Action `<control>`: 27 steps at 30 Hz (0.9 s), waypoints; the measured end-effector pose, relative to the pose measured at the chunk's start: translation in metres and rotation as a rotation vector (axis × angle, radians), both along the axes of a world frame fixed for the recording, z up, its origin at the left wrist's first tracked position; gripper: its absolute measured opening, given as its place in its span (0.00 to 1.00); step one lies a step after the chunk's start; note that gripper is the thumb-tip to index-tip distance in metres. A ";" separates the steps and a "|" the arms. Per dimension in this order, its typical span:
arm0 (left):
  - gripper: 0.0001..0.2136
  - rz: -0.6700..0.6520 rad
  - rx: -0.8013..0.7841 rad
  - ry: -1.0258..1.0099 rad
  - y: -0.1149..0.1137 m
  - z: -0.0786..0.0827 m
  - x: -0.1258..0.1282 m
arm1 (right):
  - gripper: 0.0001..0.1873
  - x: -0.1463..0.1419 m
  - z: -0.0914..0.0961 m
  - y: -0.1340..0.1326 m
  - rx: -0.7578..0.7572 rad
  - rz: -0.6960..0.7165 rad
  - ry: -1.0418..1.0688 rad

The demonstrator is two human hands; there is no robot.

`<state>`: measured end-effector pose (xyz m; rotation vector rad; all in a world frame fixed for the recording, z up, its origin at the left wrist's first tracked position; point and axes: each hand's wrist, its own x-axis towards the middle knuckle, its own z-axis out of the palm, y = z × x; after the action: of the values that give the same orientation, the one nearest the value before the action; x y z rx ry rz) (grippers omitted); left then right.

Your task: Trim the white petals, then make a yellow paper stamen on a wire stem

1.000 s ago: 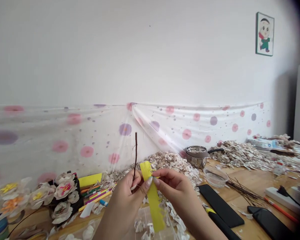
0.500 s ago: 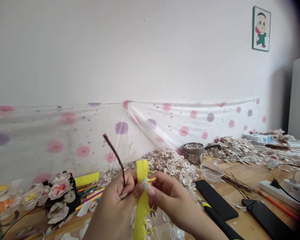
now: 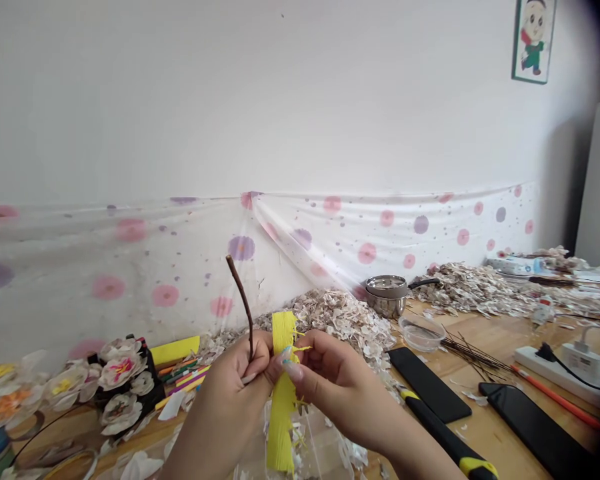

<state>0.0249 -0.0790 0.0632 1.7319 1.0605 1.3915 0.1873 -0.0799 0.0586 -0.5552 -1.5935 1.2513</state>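
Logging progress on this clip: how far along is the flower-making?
Done: several paper flowers stand at the left, and the yellow strip is fringed along one edge. In hand: the left hand holds the brown stem; the right hand pinches the strip's top beside it. Left: most of the strip hangs loose below the hands; wires lie unused.

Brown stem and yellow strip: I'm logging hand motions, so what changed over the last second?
The brown stem, upright a second ago, now leans with its top to the left in the left hand. The yellow fringed strip, pinched by the right hand, swung from slanting right to hanging straight down. Both grips held.
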 end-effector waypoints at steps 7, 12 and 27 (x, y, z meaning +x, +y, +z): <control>0.22 -0.040 -0.016 -0.013 -0.005 0.006 0.003 | 0.25 0.001 0.000 0.001 -0.067 0.117 0.043; 0.23 -0.017 -0.029 -0.042 -0.009 0.008 0.007 | 0.27 0.006 0.000 0.006 -0.100 0.139 0.020; 0.22 -0.063 -0.081 -0.055 -0.013 0.009 0.009 | 0.26 0.011 -0.001 0.007 -0.049 0.127 0.025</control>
<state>0.0336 -0.0922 0.0727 1.6454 1.0106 1.3314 0.1979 -0.0728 0.0580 -0.4734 -1.6013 1.3902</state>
